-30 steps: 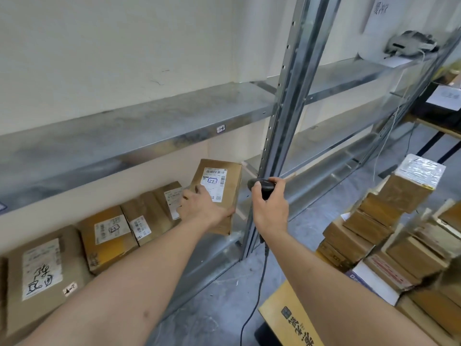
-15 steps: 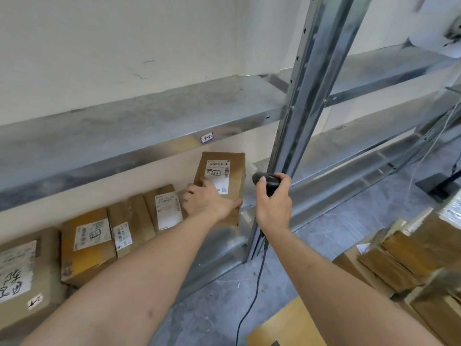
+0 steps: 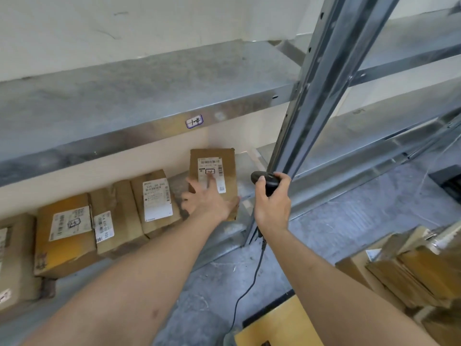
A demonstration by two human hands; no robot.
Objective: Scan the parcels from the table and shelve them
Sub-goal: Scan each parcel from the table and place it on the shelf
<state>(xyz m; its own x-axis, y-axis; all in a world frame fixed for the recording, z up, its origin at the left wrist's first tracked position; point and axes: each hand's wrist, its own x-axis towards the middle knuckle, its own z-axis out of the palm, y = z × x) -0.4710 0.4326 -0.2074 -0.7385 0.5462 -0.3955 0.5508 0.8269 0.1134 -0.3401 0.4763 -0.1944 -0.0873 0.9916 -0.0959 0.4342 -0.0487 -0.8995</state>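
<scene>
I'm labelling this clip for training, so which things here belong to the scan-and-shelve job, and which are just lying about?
Part of the job:
- parcel on the lower shelf, left hand flat on it
- scanner, gripped by the right hand
- shelved parcels to its left
- stacked parcels at right

Lying about:
- yellow box at the bottom edge
- shelf tag

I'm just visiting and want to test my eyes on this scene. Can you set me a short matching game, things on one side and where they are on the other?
Things:
1. barcode scanner
2. parcel under the left hand
3. handwritten tag
4. stack of parcels

Places:
A. stuck on the front edge of the upper shelf
B. at the lower right, off the rack
C. gripped in the right hand
D. on the lower shelf, by the metal upright

Pairs: 1-C, 2-D, 3-A, 4-B
</scene>
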